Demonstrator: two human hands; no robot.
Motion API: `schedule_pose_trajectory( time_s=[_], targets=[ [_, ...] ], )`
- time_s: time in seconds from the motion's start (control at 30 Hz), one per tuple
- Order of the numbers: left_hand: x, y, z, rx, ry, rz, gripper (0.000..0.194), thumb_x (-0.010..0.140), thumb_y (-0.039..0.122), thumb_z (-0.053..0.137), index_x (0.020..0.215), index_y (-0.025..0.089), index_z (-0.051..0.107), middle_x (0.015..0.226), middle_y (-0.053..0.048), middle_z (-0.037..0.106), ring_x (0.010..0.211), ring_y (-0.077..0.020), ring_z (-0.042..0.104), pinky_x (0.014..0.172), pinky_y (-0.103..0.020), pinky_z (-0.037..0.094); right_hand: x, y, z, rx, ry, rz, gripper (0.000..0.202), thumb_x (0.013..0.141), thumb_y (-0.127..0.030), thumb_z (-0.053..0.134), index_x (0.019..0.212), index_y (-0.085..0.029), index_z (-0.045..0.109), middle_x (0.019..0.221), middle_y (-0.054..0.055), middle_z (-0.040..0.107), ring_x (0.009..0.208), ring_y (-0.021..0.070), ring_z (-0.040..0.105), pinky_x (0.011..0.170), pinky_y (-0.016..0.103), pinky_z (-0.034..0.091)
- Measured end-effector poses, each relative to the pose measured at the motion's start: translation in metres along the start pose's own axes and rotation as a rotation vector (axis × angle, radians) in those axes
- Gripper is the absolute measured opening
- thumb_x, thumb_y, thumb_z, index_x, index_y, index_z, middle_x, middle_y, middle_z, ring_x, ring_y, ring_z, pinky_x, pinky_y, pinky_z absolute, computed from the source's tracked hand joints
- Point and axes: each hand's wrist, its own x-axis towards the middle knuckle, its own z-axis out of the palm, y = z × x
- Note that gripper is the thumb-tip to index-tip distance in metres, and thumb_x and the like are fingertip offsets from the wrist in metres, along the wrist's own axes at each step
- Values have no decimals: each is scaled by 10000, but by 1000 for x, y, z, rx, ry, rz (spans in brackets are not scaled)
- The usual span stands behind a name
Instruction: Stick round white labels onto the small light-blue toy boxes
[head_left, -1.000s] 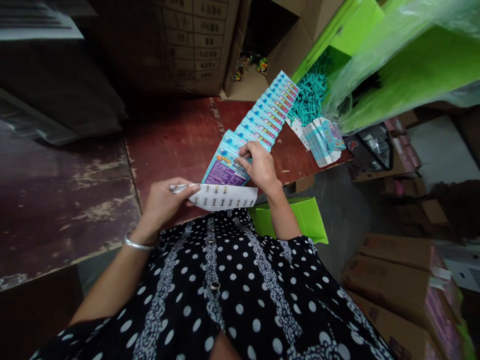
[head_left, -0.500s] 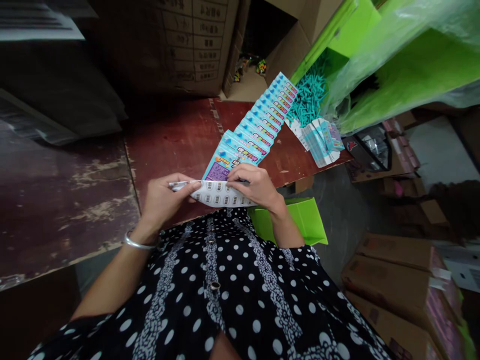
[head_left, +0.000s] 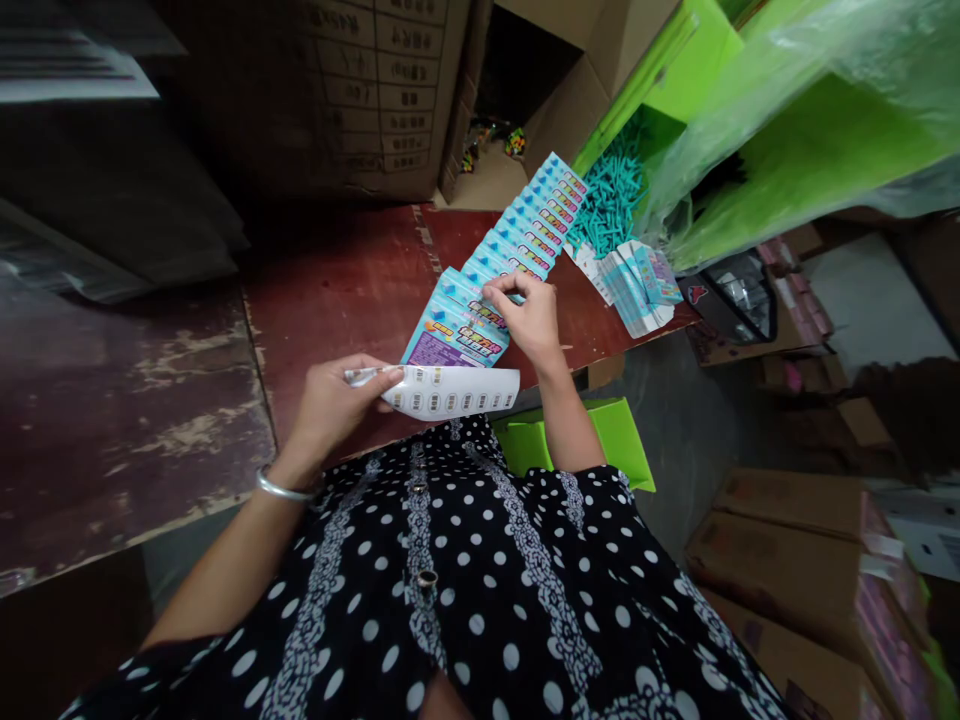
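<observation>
My left hand [head_left: 334, 395] pinches the left end of a white sheet of round stickers [head_left: 465, 392], held near the table's front edge. Over a fanned row of blue printed cards [head_left: 457, 315], my right hand [head_left: 531, 318] has its thumb and forefinger pressed together; whatever is between them is too small to make out. The cards overlap in a diagonal line running up to the right, and the nearest ones show purple and orange print. In the sheet's upper row, stickers show only towards the left; the right part is blank.
Behind the cards is a green bin with small teal pieces [head_left: 611, 195]. Folded blue-and-white cartons [head_left: 637, 285] lie at the table's right edge. A green box [head_left: 619, 440] stands below the edge. Cardboard boxes [head_left: 405, 100] rise behind the red table [head_left: 322, 280].
My right hand has left the sticker sheet and moved up over the blue cards. Fewer stickers show in the sheet's upper row. My left hand still grips the sheet.
</observation>
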Motion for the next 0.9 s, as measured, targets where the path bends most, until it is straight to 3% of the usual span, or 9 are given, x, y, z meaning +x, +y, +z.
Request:
schedule_pose_trajectory(
  time_s=[0.13,0.3,0.37,0.43,0.5,0.6,0.73,0.9],
  targets=[
    [0,4,3,-28,-4,-36,322,647,471,895,789,198,802,682,-55,771,525,-166,648,499,-240,477,15,13,11,-91,-49,39,136,927,-284,746,824,-214,690,928,41,800,897,205,727,906,386,553],
    [4,1,5,-42,1,-55,309,641,458,897,780,203,793,670,-49,760,521,-165,641,489,-239,477,13,18,17,-202,-55,23,96,915,-236,738,856,-227,663,941,29,774,904,207,704,901,388,549],
    [5,-1,5,-36,4,-48,318,648,467,900,786,201,795,673,-53,760,531,-165,643,490,-235,475,8,15,14,-260,-67,-16,82,910,-189,724,971,-227,684,1048,51,773,956,220,702,940,405,560],
    [6,-3,7,-33,1,-37,319,662,470,901,800,201,801,692,-56,768,544,-166,649,497,-234,481,0,7,10,-285,-62,-60,272,926,-145,680,1185,-229,694,1234,87,756,1004,226,702,996,429,570],
    [6,-3,8,-31,-1,-24,308,673,465,898,807,203,806,698,-53,769,551,-167,652,506,-237,492,-12,-4,5,-269,-64,-120,321,985,-154,621,1289,-237,684,1319,98,739,1051,226,707,1052,438,569],
    [4,2,11,-16,2,9,285,689,455,890,802,204,811,680,-43,756,556,-165,647,514,-235,496,-32,-21,-1,-218,-210,-225,152,1079,-265,601,1058,-230,748,1151,74,780,1099,226,718,1076,413,560],
    [0,11,15,-8,3,40,261,700,439,883,798,207,817,680,-40,757,560,-166,659,520,-235,503,-52,-28,3,-186,-463,-236,162,1048,-334,735,927,-232,768,1075,42,803,1073,204,735,1023,377,566],
    [-1,13,18,-32,-21,11,285,701,445,899,828,202,822,689,-40,763,549,-171,668,522,-245,523,-63,-17,14,-153,-419,-295,197,1067,-301,711,888,-242,769,1036,35,824,1046,199,744,1030,385,568]
  ],
)
